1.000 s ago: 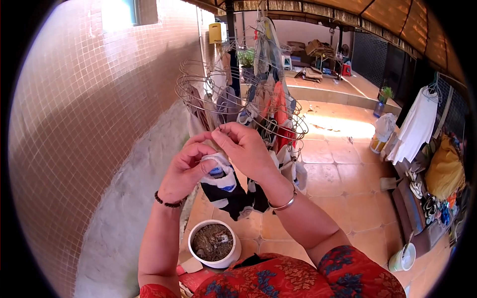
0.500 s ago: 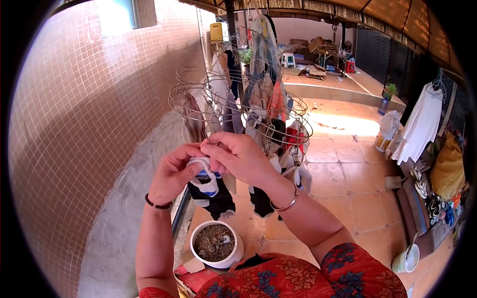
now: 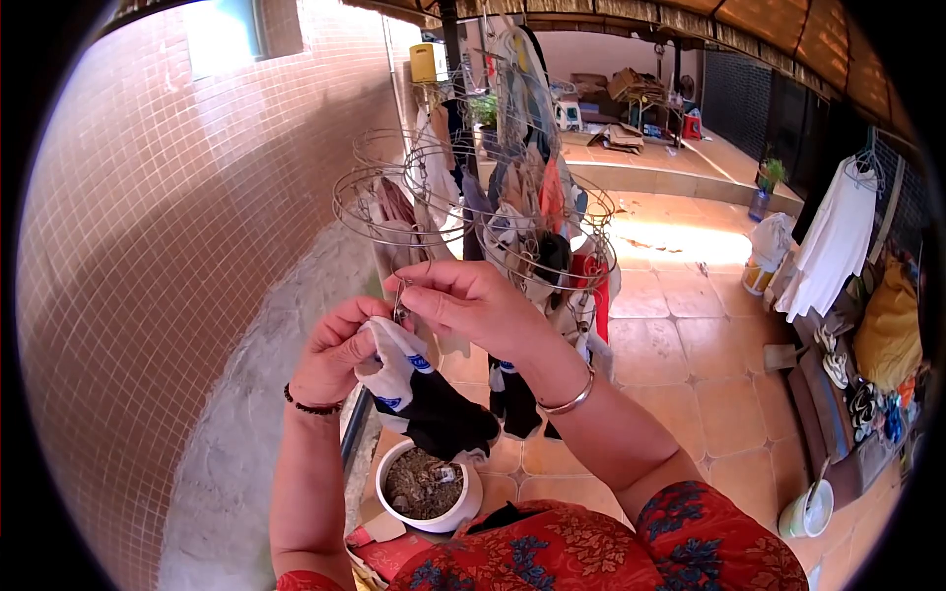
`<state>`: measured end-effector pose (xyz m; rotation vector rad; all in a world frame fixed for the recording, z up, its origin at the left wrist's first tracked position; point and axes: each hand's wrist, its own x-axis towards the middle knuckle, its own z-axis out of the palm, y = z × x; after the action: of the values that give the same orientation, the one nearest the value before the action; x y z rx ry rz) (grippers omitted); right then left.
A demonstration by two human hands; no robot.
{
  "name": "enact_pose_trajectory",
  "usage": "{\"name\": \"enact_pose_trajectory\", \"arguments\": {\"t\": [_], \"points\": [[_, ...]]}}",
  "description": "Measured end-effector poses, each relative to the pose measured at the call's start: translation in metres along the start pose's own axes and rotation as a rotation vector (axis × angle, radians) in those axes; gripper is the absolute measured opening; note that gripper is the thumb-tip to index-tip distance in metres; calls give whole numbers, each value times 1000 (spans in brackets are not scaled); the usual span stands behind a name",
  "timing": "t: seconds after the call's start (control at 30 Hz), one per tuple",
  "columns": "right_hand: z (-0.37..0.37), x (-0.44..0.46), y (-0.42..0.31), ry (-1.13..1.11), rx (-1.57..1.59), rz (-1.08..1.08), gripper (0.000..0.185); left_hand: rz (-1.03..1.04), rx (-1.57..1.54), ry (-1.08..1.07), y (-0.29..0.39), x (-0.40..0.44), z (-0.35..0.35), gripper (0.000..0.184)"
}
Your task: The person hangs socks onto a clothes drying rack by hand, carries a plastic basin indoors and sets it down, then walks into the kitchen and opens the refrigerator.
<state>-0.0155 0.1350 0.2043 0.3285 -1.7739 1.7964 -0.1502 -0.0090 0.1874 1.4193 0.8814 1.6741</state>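
Note:
My left hand [image 3: 335, 357] pinches the white cuff of a black and white sock [image 3: 429, 409] with blue marks, which hangs down toward the right. Close beside it, my right hand [image 3: 468, 307] has its thumb and fingers closed on a small metal clip [image 3: 399, 300] just above the cuff. Round wire hanger racks [image 3: 404, 234] hang right behind my hands, with several socks and cloths clipped on them. Another black sock [image 3: 514, 404] hangs below my right wrist.
A white pot of soil [image 3: 429, 483] stands below my hands. The tiled wall [image 3: 187, 217] curves along the left. On the right are a white garment [image 3: 833, 236] on a hanger, a yellow bag [image 3: 887, 330], shoes [image 3: 833, 362] and a small bucket [image 3: 806, 512].
The sock's cuff has gone from an open ring to a flatter, tilted shape, and the sock swings out to the right. My right hand has shifted slightly, and the clip now shows.

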Motion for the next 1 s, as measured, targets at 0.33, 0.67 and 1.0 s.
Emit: {"name": "enact_pose_trajectory", "arguments": {"t": [0.33, 0.67, 1.0], "points": [[-7, 1, 15, -67, 182, -17, 24, -61, -74, -48, 0, 3, -2, 22], [-4, 6, 23, -46, 167, -41, 15, -140, -87, 69, 9, 8, 5, 21], [0, 4, 16, 204, -131, -120, 18, -192, 619, 240, 6, 1, 22, 15]]}}
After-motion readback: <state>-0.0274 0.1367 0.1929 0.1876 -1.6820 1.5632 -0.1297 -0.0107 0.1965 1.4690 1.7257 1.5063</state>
